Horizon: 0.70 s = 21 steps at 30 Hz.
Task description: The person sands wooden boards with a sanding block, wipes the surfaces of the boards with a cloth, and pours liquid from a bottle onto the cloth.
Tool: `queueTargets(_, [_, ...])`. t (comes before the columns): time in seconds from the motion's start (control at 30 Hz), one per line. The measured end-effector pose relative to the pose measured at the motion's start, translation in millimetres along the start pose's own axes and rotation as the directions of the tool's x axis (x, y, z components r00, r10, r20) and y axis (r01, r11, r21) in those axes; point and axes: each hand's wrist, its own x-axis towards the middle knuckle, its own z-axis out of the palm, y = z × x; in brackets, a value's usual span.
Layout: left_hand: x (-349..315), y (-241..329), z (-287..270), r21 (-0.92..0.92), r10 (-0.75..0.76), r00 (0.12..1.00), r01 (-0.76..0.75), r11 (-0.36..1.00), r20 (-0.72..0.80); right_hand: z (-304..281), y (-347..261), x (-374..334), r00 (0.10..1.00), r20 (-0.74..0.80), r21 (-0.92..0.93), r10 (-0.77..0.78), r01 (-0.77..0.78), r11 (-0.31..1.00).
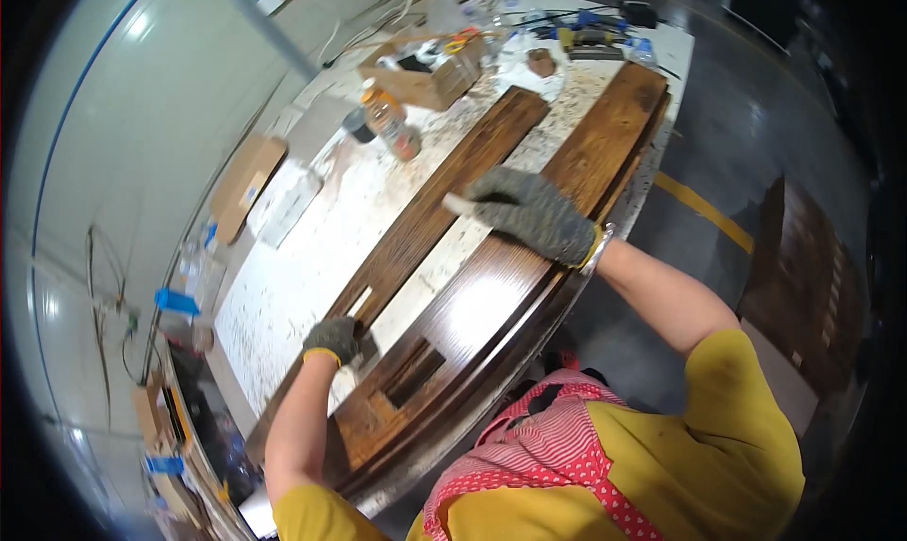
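Two dark brown wooden boards, laid roughly side by side along the near part of a white, dark-speckled counter [283, 295]. Item one: narrow board [416, 222], grained, with a small pale slot [359, 302] towards its left end. Item two: wide board [487, 300], glossy, nearest the person, with a long rectangular recess [416, 371] at its left end. A strip of counter shows between them.

Handling, by judgement: both stiff and fairly heavy, long enough to swing if lifted by one end. Glossy face probably slick under a glove, its finish likely easy to scuff. Best hold: the long edges, hands well apart, clear of slot and recess.

Left hand [331, 339]: grey knit glove, yellow cuff; at the narrow board, near the slot; forearm [300, 418] nearly upright in view. Grip: fingers curled, apparently about the board's edge; how firmly closed cannot be told.

Right hand [543, 218]: matching glove; across the wide board, pointing towards the narrow one; elbow bent out to the right. Grip: thumb and fingers parted, nothing plainly held; one digit ends in a pale tip, nature unclear. Contact with the wood cannot be told.

Beyond: one bottle of orange liquid [389, 120]; one open cardboard box [406, 85].
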Motion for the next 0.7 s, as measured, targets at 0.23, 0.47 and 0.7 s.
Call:
queueTargets(0.23, [7.4,15.2,-4.5,0.035,-0.089,0.988,0.094,0.995,-0.124,-6.5,-0.7,-2.7,0.991,-0.097,0.009,0.087,-0.086,0.996])
queueTargets(0.47, [-6.2,-4.4,-22.3,0.074,-0.016,0.967,0.036,0.997,-0.254,-7.0,-9.3,-0.2,0.990,-0.122,-0.116,0.064,-0.078,0.990])
queueTargets(0.7, [-58.6,-20.7,-83.5,0.219,-0.018,0.912,0.117,0.969,-0.409,-6.2,-18.1,-8.8,0.972,-0.207,0.096,0.111,-0.093,0.991])
